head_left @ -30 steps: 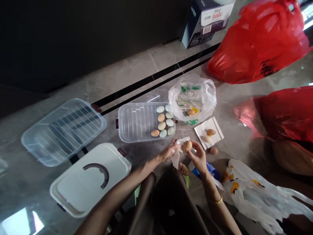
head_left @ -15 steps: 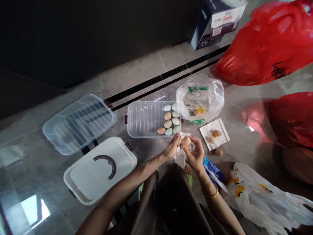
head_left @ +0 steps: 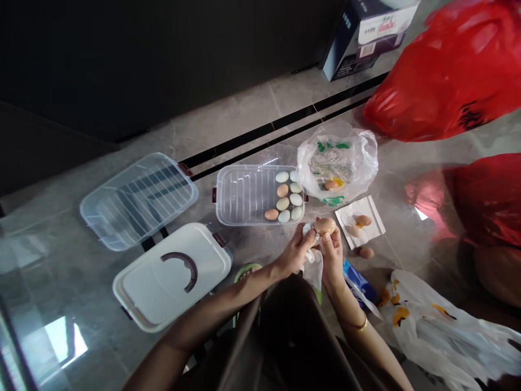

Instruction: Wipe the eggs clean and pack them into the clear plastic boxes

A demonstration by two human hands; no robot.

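Between my hands is a brown egg (head_left: 325,226), its shell shiny. My right hand (head_left: 332,252) grips it from the right with thumb and fingers. My left hand (head_left: 299,251) pinches a crumpled white tissue (head_left: 312,260) against the egg's left side. Just beyond them lies a clear plastic box (head_left: 244,196) with several pale and brown eggs at its right end. A clear plastic bag (head_left: 362,157) beside it holds a brown egg and spilled yolk. To the right, a cracked egg (head_left: 363,220) and another shell rest on a white sheet (head_left: 372,209), with a brown egg (head_left: 367,253) below it.
On the left are another clear box (head_left: 138,201) and a white lid with a dark handle (head_left: 175,277). A blue packet (head_left: 358,282) and a white plastic bag (head_left: 443,320) lie at right. Red bags (head_left: 451,70) and a carton (head_left: 368,41) stand farther back.
The egg has moved a little right and turned in my fingers, now lying sideways. My left hand and the tissue have shifted right with it. The whole view has also shifted slightly.
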